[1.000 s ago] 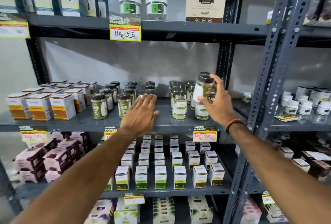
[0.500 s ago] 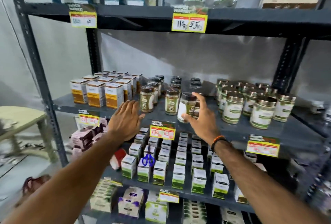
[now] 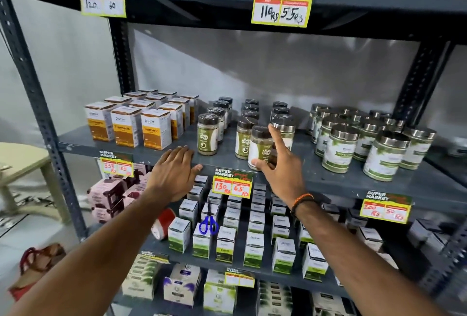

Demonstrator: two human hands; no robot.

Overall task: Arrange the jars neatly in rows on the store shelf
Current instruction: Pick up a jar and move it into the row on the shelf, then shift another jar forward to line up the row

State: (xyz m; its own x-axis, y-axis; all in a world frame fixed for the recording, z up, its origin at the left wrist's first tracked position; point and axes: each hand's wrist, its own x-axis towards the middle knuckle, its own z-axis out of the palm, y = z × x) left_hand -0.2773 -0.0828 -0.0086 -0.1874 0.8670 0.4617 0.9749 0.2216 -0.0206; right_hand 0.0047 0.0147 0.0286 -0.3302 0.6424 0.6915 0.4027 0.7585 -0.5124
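On the grey middle shelf stand rows of dark-lidded jars with green labels; the front ones are one jar and a second jar. My right hand grips a third such jar, tilted slightly, at the front of the shelf beside those rows. A silver-lidded jar stands just behind my fingers. My left hand rests flat on the shelf's front edge, fingers spread, holding nothing. A cluster of larger silver-lidded jars fills the right side of the shelf.
Orange turmeric boxes stand left of the jars. Price tags hang on the shelf edges. The shelf below holds small green-white boxes, blue scissors and pink boxes. A pale stool stands at the left.
My right hand carried the jar from the silver-lidded cluster on the right leftward to the front of the dark-lidded rows. My view shifted left and closer. The left hand stayed on the shelf edge.
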